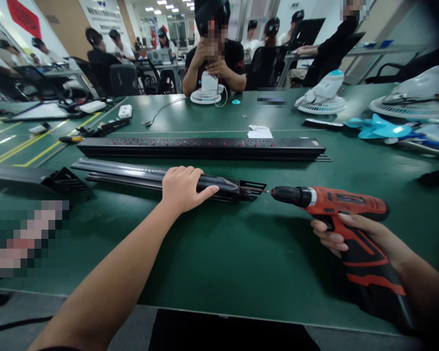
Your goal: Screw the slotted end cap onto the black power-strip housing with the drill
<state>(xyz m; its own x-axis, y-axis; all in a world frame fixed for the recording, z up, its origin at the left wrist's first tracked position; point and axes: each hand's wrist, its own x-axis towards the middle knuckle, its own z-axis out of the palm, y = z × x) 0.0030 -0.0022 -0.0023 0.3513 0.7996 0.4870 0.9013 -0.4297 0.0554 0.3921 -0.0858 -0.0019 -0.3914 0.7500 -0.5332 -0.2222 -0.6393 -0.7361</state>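
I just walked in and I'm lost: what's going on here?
The right hand holds a red and black drill, its bit pointing at the end of a long black strip; contact is hard to tell. The left hand rests on that strip on the green table. A second strip, with red dots, lies beyond.

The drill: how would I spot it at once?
Start at the green table. On its near right, the right hand grips the drill, pointed at the black bar under the left hand. Unlike the straight bar, it is pistol-shaped and partly red.
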